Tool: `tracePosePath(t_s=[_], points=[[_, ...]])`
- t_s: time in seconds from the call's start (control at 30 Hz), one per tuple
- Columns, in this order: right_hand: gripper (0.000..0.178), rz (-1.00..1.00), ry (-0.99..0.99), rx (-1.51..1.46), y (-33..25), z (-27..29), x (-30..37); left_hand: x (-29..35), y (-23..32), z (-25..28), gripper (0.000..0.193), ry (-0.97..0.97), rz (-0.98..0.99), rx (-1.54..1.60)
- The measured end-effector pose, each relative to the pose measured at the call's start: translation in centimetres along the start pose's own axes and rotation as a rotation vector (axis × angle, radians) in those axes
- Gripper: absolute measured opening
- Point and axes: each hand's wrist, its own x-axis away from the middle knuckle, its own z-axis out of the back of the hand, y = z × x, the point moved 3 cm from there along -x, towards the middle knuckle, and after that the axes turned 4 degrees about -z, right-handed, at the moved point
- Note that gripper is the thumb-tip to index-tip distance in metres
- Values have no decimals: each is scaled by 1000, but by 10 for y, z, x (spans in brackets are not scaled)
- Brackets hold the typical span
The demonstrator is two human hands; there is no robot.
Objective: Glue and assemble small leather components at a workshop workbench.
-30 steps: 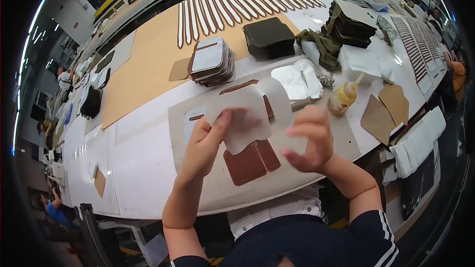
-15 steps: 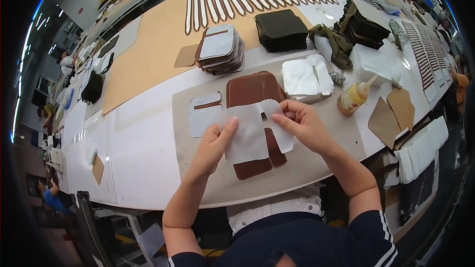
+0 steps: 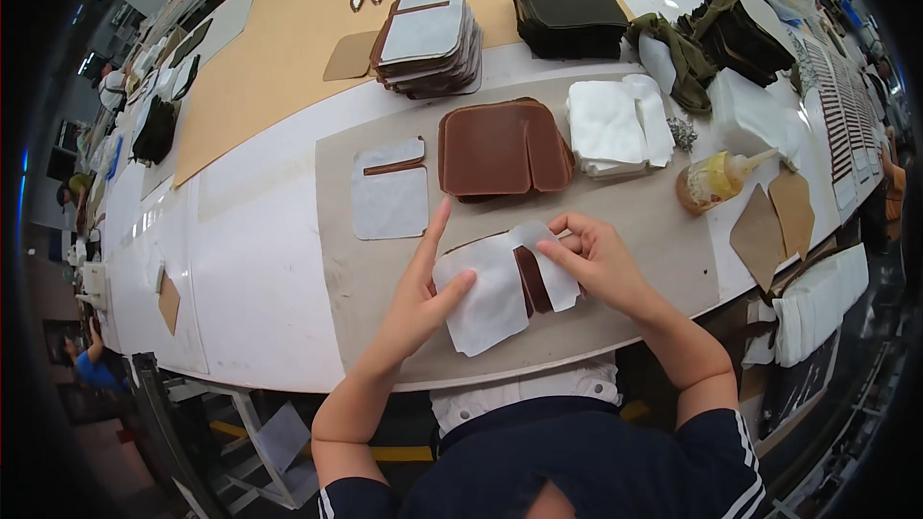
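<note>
A thin white slotted sheet (image 3: 486, 303) lies over a brown leather piece (image 3: 535, 281), which shows through the slot and along the upper edge. My right hand (image 3: 601, 264) pinches the sheet's upper right corner between thumb and curled fingers. At the left edge, my left hand (image 3: 418, 293) is spread, its thumb lying on the sheet and its index finger stretched away from me. Just beyond both hands sits a stack of brown slotted leather pieces (image 3: 495, 144). To its right is a pile of white slotted sheets (image 3: 604, 130).
A white-faced piece (image 3: 389, 202) lies left on the grey mat (image 3: 336, 308). Behind are a brown-and-white stack (image 3: 428, 38) and a dark stack (image 3: 567, 14). A glue bottle (image 3: 710, 183) and tan pieces (image 3: 755, 235) are at right.
Both hands have brought the white sheet nearer to me, off the leather stack, onto the leather piece below. My left index finger has straightened. The view has shifted.
</note>
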Motion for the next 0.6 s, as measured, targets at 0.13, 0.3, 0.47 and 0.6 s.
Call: tracePosePath(t_s=[0.13,0.3,0.47,0.6], points=[[17,4,48,-19,4,-7,1,5,-5,0,52,-44,75,106],[35,140,102,134,8,-6,2,5,-15,2,32,-106,83,44],[50,228,148,382,-4,-9,4,3,-12,-4,31,-90,220,95],[35,412,163,456,2,-11,2,2,-16,-6,32,-128,239,222]])
